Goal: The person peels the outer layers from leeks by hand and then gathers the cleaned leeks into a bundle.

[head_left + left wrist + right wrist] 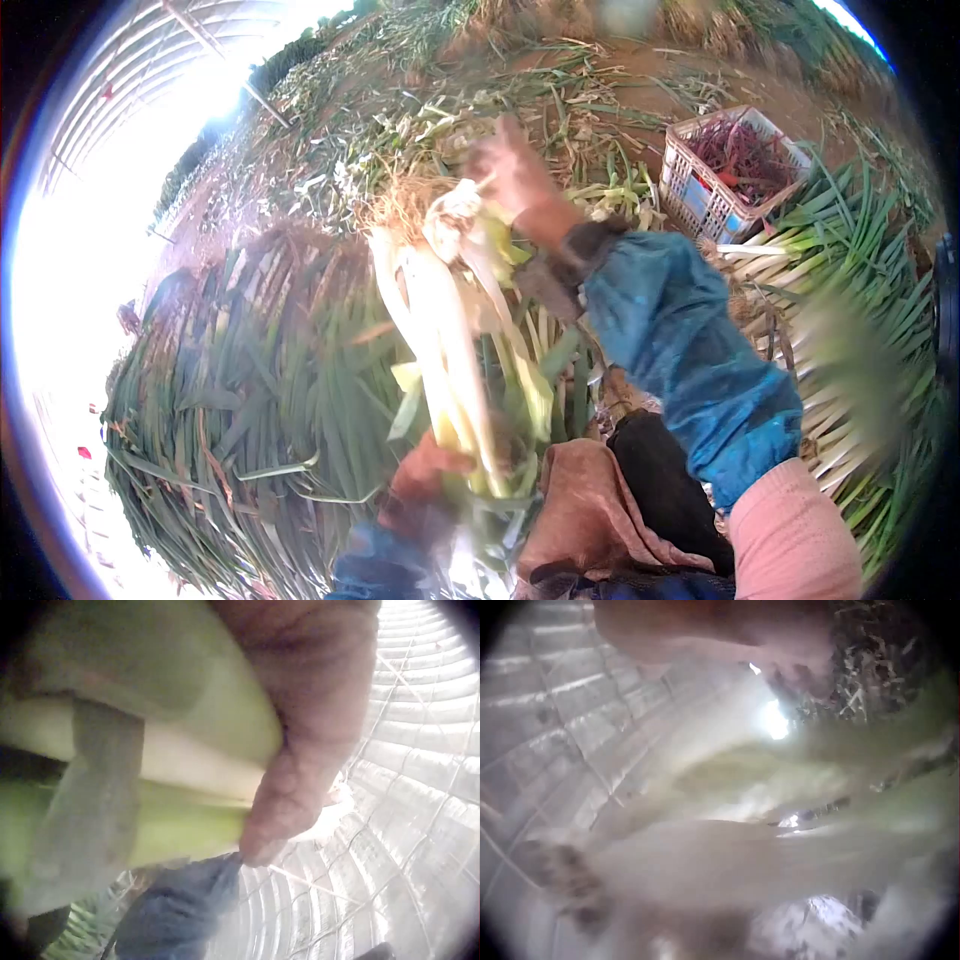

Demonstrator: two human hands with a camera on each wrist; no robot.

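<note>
A bunch of green onions with white stalks and a rooty end is held up in front of me. My left hand grips the bunch low down, round the green part; in the left wrist view its fingers curl over the pale stalks. My right hand, in a blue sleeve, is at the root end and pinches a loose outer skin there. The right wrist view is blurred and shows the white stalks under that hand.
A long heap of green onions lies at the left, another pile at the right. A white plastic crate with reddish scraps stands at the back right. Trimmings litter the soil. A greenhouse roof arches overhead.
</note>
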